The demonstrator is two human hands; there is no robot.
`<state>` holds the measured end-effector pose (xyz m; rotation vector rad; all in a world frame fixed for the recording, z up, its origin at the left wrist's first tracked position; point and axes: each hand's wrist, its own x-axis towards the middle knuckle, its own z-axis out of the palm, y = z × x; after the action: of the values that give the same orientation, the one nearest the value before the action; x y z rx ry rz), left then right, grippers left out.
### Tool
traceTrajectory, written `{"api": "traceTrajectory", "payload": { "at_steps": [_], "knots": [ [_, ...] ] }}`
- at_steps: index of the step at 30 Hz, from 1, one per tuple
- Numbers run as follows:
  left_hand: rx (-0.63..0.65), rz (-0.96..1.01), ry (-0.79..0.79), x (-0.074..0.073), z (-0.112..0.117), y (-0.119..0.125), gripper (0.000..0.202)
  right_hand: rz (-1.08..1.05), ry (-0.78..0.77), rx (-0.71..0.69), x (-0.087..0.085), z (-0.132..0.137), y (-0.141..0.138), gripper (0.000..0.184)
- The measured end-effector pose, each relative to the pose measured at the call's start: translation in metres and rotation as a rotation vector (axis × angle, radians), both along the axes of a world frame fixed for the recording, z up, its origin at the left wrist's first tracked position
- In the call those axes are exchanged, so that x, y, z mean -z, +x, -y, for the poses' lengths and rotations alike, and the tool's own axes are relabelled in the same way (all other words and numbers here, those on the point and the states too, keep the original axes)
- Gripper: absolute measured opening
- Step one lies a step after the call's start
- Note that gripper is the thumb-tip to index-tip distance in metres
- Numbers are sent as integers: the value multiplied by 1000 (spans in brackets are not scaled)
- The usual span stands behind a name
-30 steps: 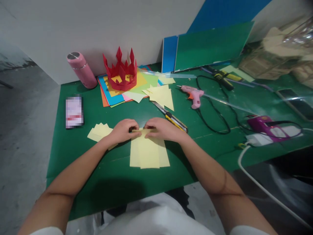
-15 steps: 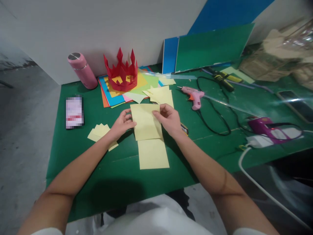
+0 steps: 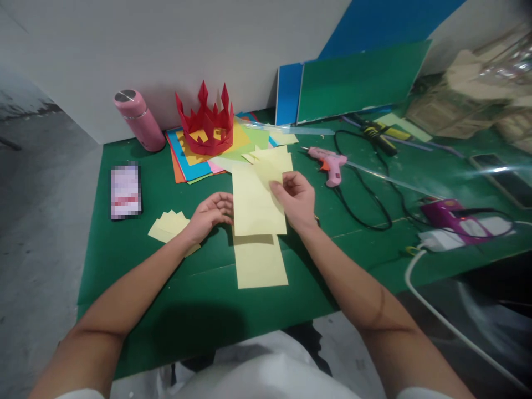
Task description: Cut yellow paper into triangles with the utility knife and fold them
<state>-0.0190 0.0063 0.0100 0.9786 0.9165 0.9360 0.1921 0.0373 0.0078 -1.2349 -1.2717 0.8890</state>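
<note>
Pale-yellow sheet at centre, long axis running toward frame bottom, right hand clamped on its right edge, left hand beside left edge, grip indeterminable.

Your upper sheet and lower sheet: both plain pale yellow. Your tabletop: green. Crown: solid red. Flask: pink, with grey top. Glue gun: pink, with orange trigger. Your sleeves: white.
</note>
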Motion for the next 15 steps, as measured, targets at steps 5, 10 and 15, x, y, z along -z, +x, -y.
{"api": "traceTrajectory", "payload": {
  "at_steps": [5,10,15],
  "knots": [
    [-131,-101,27,1,2,6,31,180,59,-100,-3,7,-4,20],
    [-176,-109,73,6,1,7,44,475,345,-272,-3,13,-6,13],
    [-206,-78,30,9,-1,6,42,715,490,-472,2,9,-3,23]
  ]
}}
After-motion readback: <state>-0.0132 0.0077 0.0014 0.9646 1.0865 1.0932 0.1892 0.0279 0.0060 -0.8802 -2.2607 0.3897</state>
